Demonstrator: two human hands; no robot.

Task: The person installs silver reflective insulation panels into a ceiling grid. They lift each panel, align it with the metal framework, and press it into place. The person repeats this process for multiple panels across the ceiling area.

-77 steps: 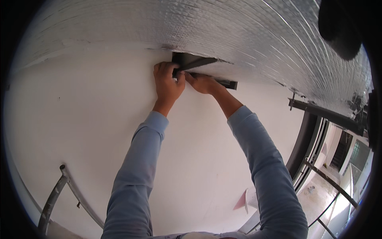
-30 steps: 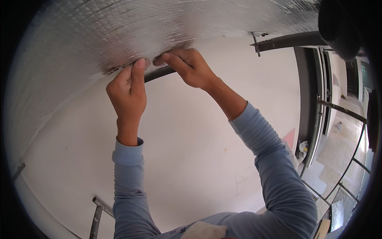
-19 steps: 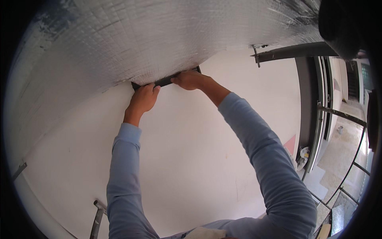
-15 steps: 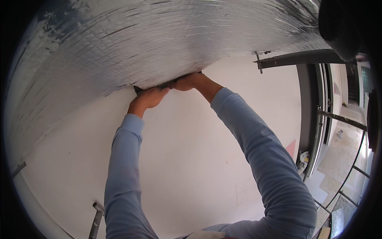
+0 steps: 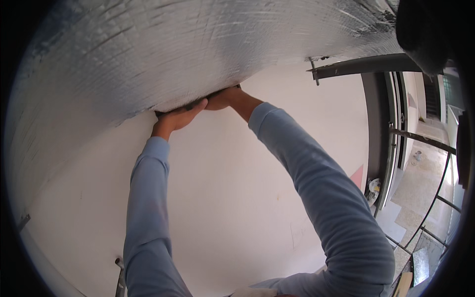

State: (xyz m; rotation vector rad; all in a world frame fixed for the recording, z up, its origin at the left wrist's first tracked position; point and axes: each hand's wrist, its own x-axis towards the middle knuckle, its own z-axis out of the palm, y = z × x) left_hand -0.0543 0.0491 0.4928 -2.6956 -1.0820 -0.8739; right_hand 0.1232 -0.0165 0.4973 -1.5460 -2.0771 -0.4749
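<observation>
Both my arms, in blue sleeves, reach up to where a large silver foil-faced surface point(image 5: 173, 59) meets the white wall point(image 5: 227, 188). A narrow dark strip point(image 5: 158, 113) lies along the foil's lower edge, its ends showing past my hands. My left hand point(image 5: 178, 118) is closed on the strip's left part, thumb pointing right. Close beside it, my right hand point(image 5: 221, 99) grips the right part. The fingers of both hands are partly hidden by the strip and the foil, and most of the strip is covered.
A dark metal bar point(image 5: 366, 66) with a thin rod at its end runs under the foil at upper right. Beyond it are a dark door frame point(image 5: 378, 128) and metal rails point(image 5: 425, 141) above a lower floor. A metal tube end point(image 5: 119, 277) stands at lower left.
Both hands have shifted slightly left and up in the picture with the strip, and the left thumb now reaches up beside the right hand. The view has tilted a little.
</observation>
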